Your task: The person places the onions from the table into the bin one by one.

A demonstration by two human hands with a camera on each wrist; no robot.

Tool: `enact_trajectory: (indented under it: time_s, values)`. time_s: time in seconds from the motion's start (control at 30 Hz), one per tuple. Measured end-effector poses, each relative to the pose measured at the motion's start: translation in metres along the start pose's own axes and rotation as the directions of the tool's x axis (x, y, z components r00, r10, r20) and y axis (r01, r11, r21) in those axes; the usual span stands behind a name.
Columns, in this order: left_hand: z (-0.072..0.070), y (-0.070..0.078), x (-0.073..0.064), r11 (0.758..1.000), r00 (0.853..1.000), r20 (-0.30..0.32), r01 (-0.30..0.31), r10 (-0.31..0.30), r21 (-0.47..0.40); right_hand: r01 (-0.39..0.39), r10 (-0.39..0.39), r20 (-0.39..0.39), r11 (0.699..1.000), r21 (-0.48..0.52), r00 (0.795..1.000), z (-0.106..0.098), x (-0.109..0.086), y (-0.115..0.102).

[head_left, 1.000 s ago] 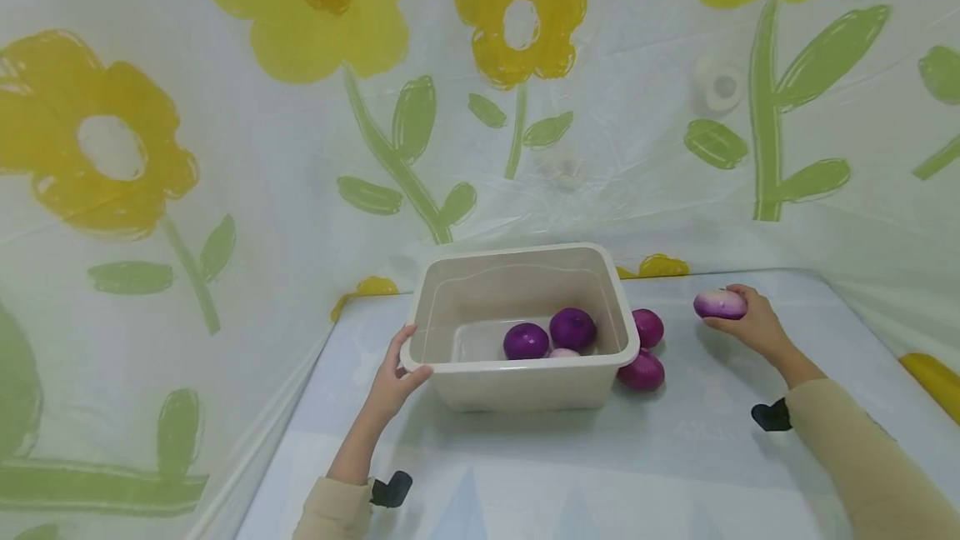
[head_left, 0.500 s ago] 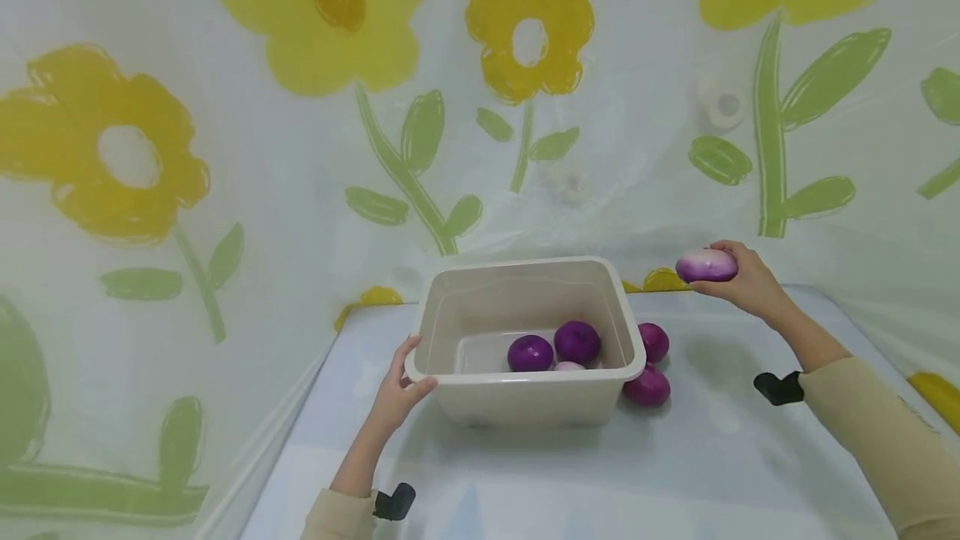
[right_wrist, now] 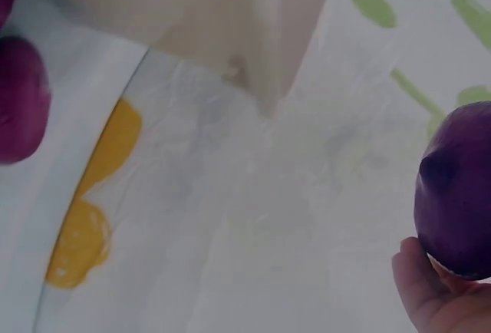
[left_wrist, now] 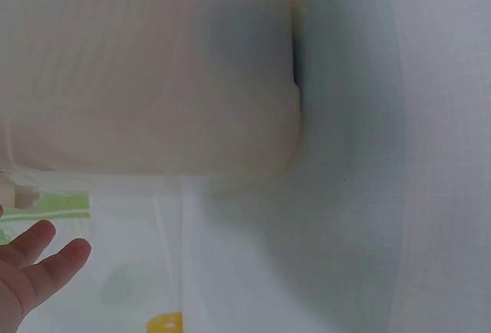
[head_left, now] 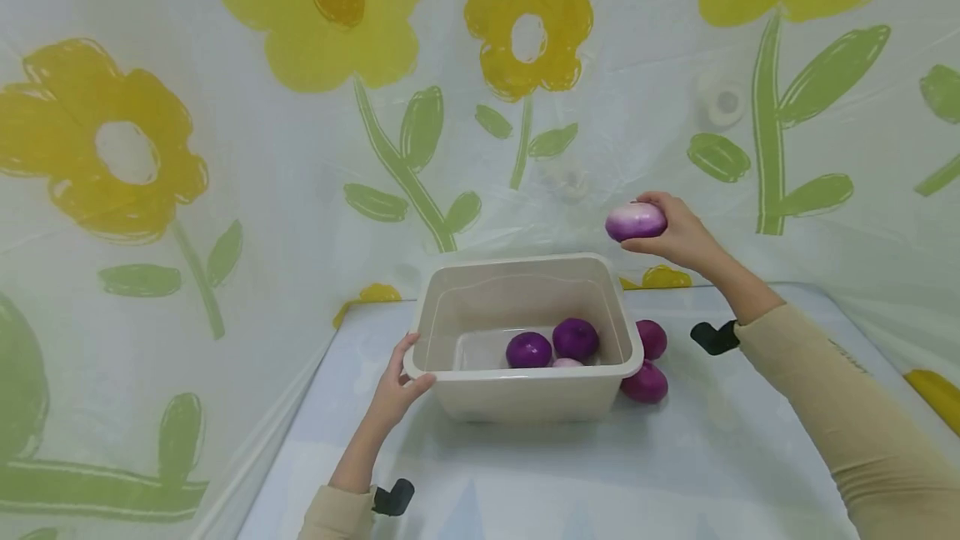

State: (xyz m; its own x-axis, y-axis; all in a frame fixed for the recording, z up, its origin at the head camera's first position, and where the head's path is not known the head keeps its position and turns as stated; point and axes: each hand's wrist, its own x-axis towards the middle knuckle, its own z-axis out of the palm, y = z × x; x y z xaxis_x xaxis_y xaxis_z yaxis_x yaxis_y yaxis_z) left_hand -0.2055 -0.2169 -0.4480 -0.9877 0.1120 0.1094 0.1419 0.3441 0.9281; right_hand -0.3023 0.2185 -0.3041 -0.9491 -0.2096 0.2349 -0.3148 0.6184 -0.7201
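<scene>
My right hand [head_left: 681, 233] holds a purple onion [head_left: 635, 222] with a pale top, raised above and behind the right back corner of a beige plastic bin [head_left: 525, 397]. The right wrist view shows the held onion's dark purple side [right_wrist: 460, 195] and its pointed tip, with fingers below it. Inside the bin lie two dark purple onions [head_left: 528, 350] and a pale one [head_left: 567, 362], mostly hidden by the front rim. My left hand [head_left: 392, 394] rests at the bin's left front corner, thumb and fingers spread; its outstretched fingers [left_wrist: 57, 268] show in the left wrist view.
Two reddish-purple onions [head_left: 645, 383] lie on the table right against the bin's right side. The table [head_left: 570, 473] has a pale covering. Behind it hangs a white curtain [head_left: 645, 107] with yellow flowers.
My right hand has lifted the onion from low over the right of the table and carried it left, close to the bin. The left hand has stayed at the bin's corner.
</scene>
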Motion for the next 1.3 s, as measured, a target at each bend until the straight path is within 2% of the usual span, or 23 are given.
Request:
enact_trajectory:
  time_s: [0.43,0.67,0.8,1.0,1.17,1.3]
  values:
    - [0.001,0.001,0.0,1.0,1.0,-0.018,-0.005,0.005,0.004,0.045,-0.048,0.067,0.998,0.038,0.997,0.047,0.031,-0.043]
    - [0.001,0.001,-0.001,1.0,1.0,-0.021,-0.013,0.013,0.027,0.113,-0.121,0.112,0.991,0.069,0.986,0.074,0.037,-0.054]
    - [0.001,0.002,-0.002,1.0,0.999,-0.023,-0.024,0.024,0.02,0.106,-0.115,0.138,0.992,0.072,0.984,0.085,0.036,-0.056]
    - [0.001,0.003,-0.003,0.999,0.999,-0.021,-0.028,0.028,0.017,0.047,-0.064,0.184,0.994,0.099,0.981,0.087,0.029,-0.055]
    - [0.001,0.001,-0.002,0.999,0.999,-0.017,-0.038,0.038,0.027,0.026,-0.037,0.143,0.997,0.076,0.989,0.075,0.026,-0.045]
    - [0.002,0.014,-0.005,0.999,1.0,-0.005,-0.025,0.025,0.021,-0.011,0.004,0.118,0.998,0.059,0.993,0.058,0.022,-0.03]
